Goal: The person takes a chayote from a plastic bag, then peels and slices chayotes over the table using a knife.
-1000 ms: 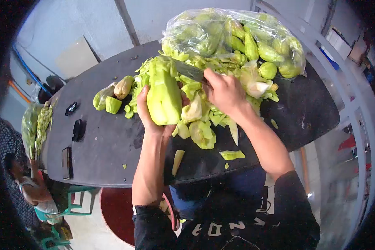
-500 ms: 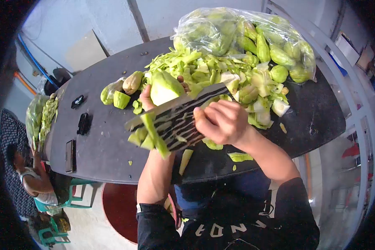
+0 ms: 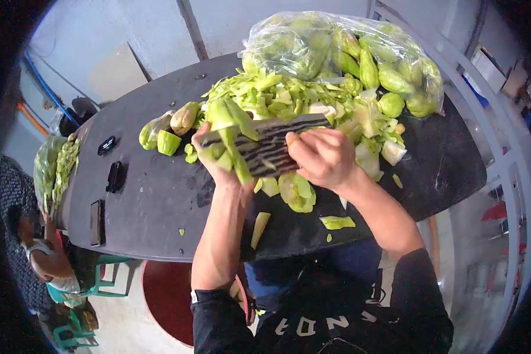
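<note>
My right hand (image 3: 324, 154) is closed on the end of a wide cleaver (image 3: 271, 147) with a dark, streaked blade. Green slices cling to the blade's far end. My left hand (image 3: 218, 165) holds a pale green chayote (image 3: 221, 115), partly hidden behind the blade, which lies across it. Beyond both hands is a heap of green peelings and pieces (image 3: 289, 97). Several cut slices (image 3: 297, 192) lie on the table just below the cleaver.
The dark table (image 3: 153, 206) bears whole chayotes (image 3: 184, 117) at left, a plastic bag of chayotes (image 3: 301, 47) at the back, and black objects (image 3: 115, 177) with a phone-like item (image 3: 97, 222) at the left. Another person (image 3: 50, 259) sits far left.
The cleaver has moved slightly right and up over the chayote, now covering more of it. A peel strip now hangs over the blade's upper edge.
</note>
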`<action>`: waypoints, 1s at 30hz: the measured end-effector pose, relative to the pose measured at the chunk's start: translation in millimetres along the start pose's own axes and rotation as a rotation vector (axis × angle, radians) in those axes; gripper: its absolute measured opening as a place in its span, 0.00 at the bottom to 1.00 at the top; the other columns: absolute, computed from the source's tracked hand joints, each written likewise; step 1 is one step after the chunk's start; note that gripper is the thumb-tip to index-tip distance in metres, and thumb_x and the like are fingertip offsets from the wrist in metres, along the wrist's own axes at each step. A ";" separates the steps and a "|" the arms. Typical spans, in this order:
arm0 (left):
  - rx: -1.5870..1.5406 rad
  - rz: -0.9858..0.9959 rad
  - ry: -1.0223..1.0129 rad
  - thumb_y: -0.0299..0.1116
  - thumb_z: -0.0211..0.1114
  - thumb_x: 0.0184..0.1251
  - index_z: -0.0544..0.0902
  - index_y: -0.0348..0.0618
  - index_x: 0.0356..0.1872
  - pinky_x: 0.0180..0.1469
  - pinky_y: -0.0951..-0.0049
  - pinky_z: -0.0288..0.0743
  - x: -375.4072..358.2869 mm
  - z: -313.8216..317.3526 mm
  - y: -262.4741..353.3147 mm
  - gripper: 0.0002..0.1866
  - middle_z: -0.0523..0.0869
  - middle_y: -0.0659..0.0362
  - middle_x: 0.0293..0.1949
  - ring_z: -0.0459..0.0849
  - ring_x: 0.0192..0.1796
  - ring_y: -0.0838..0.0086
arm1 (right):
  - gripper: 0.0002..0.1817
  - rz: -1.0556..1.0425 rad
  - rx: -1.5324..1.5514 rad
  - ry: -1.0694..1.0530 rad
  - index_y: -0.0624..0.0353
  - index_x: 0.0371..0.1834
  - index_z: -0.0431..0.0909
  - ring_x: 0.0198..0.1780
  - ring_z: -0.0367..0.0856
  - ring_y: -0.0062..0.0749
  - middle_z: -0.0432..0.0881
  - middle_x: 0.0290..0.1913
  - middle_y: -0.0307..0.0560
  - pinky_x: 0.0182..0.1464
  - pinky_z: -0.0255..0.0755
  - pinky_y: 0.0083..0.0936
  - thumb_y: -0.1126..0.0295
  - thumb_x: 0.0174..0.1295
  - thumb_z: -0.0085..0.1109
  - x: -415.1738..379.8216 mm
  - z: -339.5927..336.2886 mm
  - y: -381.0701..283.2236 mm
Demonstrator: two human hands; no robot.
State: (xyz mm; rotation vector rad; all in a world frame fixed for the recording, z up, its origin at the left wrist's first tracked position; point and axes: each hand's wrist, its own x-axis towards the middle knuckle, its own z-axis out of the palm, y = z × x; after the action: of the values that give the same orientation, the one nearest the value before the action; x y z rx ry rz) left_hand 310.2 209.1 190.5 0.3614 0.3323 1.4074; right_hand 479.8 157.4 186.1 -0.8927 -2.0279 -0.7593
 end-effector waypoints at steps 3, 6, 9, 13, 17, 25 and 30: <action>0.141 -0.099 -0.266 0.59 0.52 0.61 0.77 0.40 0.53 0.51 0.60 0.78 8.1 -18.5 7.4 0.32 0.84 0.51 0.44 0.83 0.46 0.60 | 0.06 -0.068 0.003 0.073 0.59 0.32 0.77 0.20 0.77 0.24 0.71 0.20 0.35 0.21 0.72 0.23 0.74 0.50 0.60 7.4 -7.6 -18.2; 0.115 -0.011 -0.160 0.59 0.53 0.61 0.77 0.42 0.52 0.51 0.61 0.78 0.3 -8.6 2.9 0.31 0.84 0.53 0.45 0.83 0.47 0.61 | 0.06 -0.009 0.058 0.092 0.58 0.29 0.74 0.20 0.79 0.29 0.72 0.19 0.37 0.21 0.73 0.28 0.75 0.48 0.61 5.2 0.0 -9.2; 0.052 -0.055 -0.214 0.62 0.53 0.63 0.73 0.45 0.63 0.58 0.55 0.77 5.5 -7.5 6.7 0.36 0.81 0.53 0.55 0.82 0.55 0.59 | 0.11 0.148 0.106 -0.005 0.55 0.25 0.67 0.22 0.81 0.38 0.74 0.19 0.42 0.22 0.75 0.34 0.75 0.45 0.62 -3.3 7.2 9.9; 0.125 0.016 -0.026 0.60 0.56 0.59 0.77 0.45 0.55 0.52 0.60 0.78 -4.1 0.0 1.8 0.32 0.83 0.52 0.47 0.82 0.49 0.61 | 0.11 0.108 0.131 0.040 0.56 0.25 0.68 0.22 0.81 0.39 0.74 0.19 0.42 0.22 0.75 0.35 0.76 0.44 0.62 3.6 -2.1 -1.3; 0.035 -0.062 -0.043 0.60 0.55 0.59 0.76 0.44 0.56 0.52 0.61 0.78 0.5 -11.8 -3.7 0.33 0.83 0.53 0.46 0.83 0.47 0.62 | 0.11 0.120 0.159 0.066 0.57 0.27 0.68 0.23 0.82 0.40 0.76 0.20 0.43 0.23 0.75 0.36 0.76 0.45 0.62 1.1 3.3 0.6; 0.152 -0.057 -0.274 0.58 0.54 0.60 0.76 0.42 0.58 0.56 0.57 0.77 0.6 -13.4 -2.6 0.33 0.83 0.51 0.51 0.83 0.52 0.60 | 0.13 0.144 0.192 0.027 0.57 0.28 0.68 0.24 0.82 0.41 0.75 0.20 0.43 0.23 0.74 0.38 0.78 0.42 0.63 -1.1 -3.0 9.0; 0.260 -0.123 -0.309 0.59 0.56 0.58 0.75 0.40 0.60 0.50 0.56 0.80 1.2 -17.5 2.1 0.36 0.83 0.49 0.51 0.84 0.47 0.58 | 0.11 0.224 0.144 0.031 0.55 0.29 0.69 0.24 0.82 0.45 0.77 0.21 0.46 0.23 0.74 0.40 0.76 0.47 0.62 -7.0 14.8 21.8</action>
State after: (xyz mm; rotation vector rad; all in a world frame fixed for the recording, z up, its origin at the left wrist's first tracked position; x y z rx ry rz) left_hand 300.9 211.3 175.7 0.7502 0.2785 1.1681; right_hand 494.1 178.7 177.0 -0.9973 -1.8898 -0.4952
